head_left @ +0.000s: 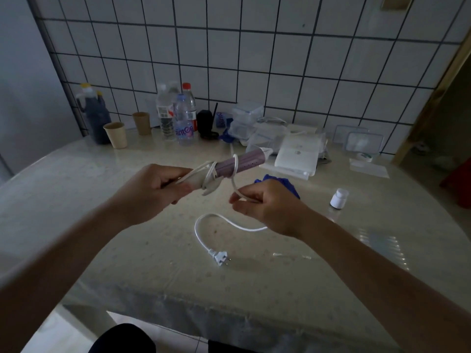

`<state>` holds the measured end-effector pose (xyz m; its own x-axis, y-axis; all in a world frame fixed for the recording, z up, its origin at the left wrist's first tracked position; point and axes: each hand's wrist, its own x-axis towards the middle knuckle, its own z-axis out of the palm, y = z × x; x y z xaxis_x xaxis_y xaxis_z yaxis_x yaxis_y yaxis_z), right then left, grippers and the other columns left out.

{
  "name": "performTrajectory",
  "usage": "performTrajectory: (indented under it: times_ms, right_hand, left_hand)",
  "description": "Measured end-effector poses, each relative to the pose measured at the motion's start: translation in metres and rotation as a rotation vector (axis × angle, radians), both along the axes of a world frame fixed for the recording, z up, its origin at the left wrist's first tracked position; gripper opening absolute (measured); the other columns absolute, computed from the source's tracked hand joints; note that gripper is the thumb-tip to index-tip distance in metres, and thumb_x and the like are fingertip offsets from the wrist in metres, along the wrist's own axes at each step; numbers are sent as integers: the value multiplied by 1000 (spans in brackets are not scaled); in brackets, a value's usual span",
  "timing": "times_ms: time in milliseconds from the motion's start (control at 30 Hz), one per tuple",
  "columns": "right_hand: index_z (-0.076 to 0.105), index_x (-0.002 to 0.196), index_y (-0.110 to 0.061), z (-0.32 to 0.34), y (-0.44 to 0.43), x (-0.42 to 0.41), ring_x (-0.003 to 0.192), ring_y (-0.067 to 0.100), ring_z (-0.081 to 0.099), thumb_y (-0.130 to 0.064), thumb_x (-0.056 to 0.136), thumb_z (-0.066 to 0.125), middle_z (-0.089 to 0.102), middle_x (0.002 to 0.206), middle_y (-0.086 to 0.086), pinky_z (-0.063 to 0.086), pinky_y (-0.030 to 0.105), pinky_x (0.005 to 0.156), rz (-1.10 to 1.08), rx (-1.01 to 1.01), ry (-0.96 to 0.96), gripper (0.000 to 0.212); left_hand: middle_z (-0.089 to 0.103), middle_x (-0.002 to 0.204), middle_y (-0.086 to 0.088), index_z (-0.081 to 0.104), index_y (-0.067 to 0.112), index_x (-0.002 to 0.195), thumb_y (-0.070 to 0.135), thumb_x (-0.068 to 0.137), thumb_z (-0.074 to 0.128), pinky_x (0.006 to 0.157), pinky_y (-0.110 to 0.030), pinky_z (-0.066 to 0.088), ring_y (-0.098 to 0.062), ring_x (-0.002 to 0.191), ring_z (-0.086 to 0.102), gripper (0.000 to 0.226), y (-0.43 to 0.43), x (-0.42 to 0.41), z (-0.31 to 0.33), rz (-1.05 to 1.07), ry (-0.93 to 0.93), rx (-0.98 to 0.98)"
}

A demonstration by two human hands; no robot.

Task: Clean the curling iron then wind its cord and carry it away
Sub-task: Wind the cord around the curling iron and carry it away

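The curling iron (248,161) has a purple barrel and a white handle, and it is held level above the table. My left hand (155,189) grips its handle. The white cord (214,226) is looped a few times around the barrel near the clamp. My right hand (265,205) pinches the cord just below the barrel. The rest of the cord lies in a curve on the table and ends in a white plug (220,258). A blue cloth (280,183) lies on the table behind my right hand, partly hidden by it.
The table (127,250) has a glossy pale cover. Along the tiled wall stand a dark jug (95,115), two paper cups (116,135), several water bottles (183,121), clear plastic boxes (248,113) and a white pouch (298,154). A small white bottle (339,198) stands at the right.
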<state>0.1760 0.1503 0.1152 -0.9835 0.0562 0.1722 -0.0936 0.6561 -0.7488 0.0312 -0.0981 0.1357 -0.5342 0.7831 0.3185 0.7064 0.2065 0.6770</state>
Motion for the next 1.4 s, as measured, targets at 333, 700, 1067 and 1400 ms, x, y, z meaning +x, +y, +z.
performTrajectory:
  times_ms: [333,700,1067,1400]
  right_hand:
    - [76,82,-36,51,15,-10,55,-1,52,-26,95,77,66,62,-12,46,14,58,-12,14,307,16]
    - [79,91,-22,17,9,-20,44,16,44,-46,104,56,52,56,4,42,30,49,27,-46,-61,35]
    - [74,80,-31,59,14,-26,57,15,53,-37,93,75,64,63,-5,45,22,59,10,36,274,14]
    - [63,84,-23,2,-15,-7,68,7,55,-40,110,49,58,74,-11,46,27,68,42,169,-206,34]
  left_hand:
    - [67,65,11,69,53,109,37,97,65,51,-17,45,-6,55,57,20,-5,-7,0,-92,62,-317]
    - [54,64,-1,78,32,97,26,102,59,39,-22,32,-15,46,37,21,-16,-7,5,-118,-302,143]
    - [66,66,-1,80,40,104,56,91,67,44,-19,41,-9,49,51,24,-19,-8,-1,-203,-293,-279]
    - [57,65,-4,78,30,103,28,104,57,39,-24,34,-16,47,41,22,-15,-16,-11,-2,-352,84]
